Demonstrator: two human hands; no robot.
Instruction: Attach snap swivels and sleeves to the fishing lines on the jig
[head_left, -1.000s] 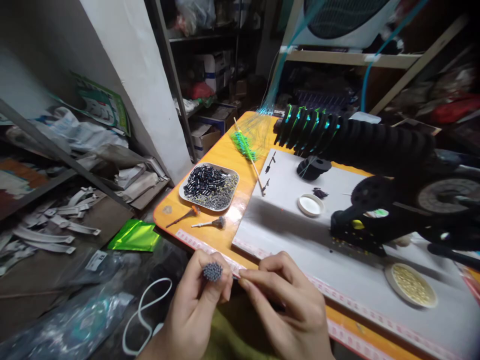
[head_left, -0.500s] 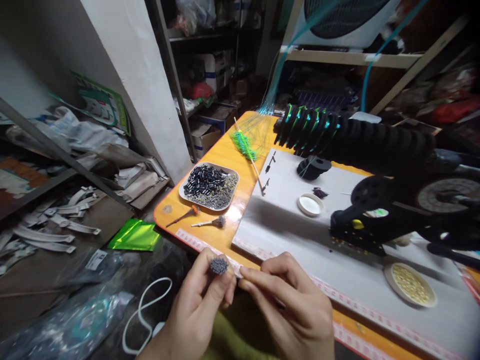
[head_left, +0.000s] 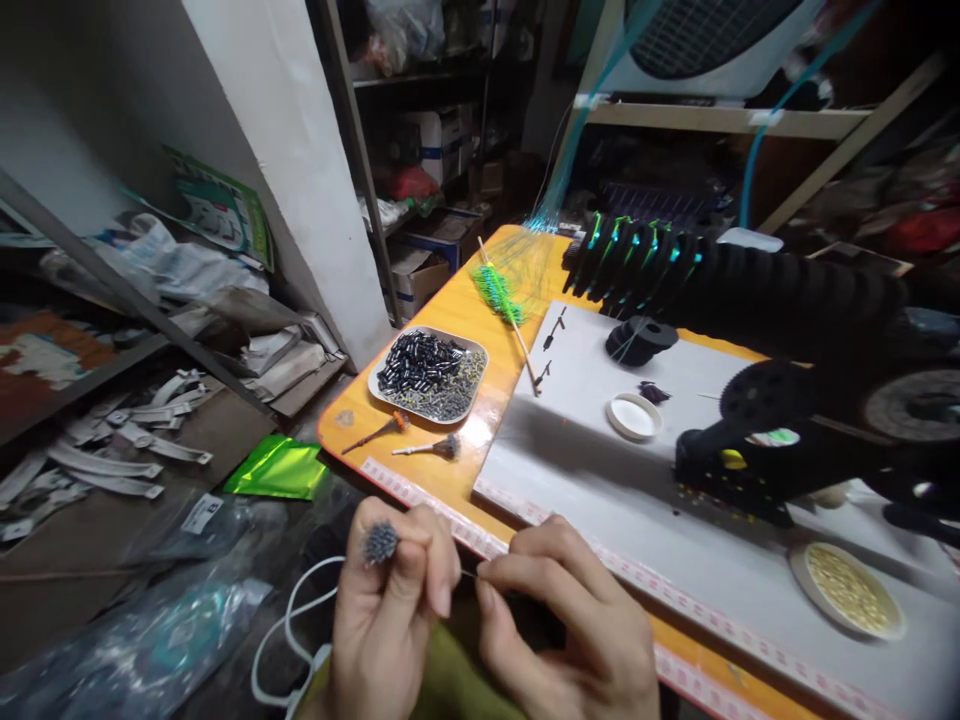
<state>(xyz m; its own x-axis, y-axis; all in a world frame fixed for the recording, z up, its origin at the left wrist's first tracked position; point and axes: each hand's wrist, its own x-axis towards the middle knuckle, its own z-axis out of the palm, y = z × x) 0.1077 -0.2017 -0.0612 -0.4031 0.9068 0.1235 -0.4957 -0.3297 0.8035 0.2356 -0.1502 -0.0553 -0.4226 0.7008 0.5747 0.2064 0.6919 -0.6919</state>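
Note:
My left hand (head_left: 390,610) is closed around a small bundle with a round grey bristly or beaded head (head_left: 380,542), which pokes up beside the thumb. My right hand (head_left: 574,615) pinches a thin thread (head_left: 469,574) that spans the short gap between the hands; its ends are hidden by my fingers. Just beyond, on the orange table (head_left: 349,385), lie two brush-like pieces: one with an orange head (head_left: 400,421), one with a grey head and white stem (head_left: 450,446). Behind them stands a tray (head_left: 373,385) of dark shiny tubes and small grey and yellow bits.
At right a black machine (head_left: 739,290) with a ridged roller stands on a white board (head_left: 570,460). A dish of golden beads (head_left: 851,590) and a white dish (head_left: 634,416) sit there. A stick with green threads (head_left: 497,295) lies behind the tray. A green packet (head_left: 277,467) is at left.
My left hand has moved left with the bundle, whose head now tilts further left. The gap between my hands has widened, and the thread shows in it. The view has shifted slightly.

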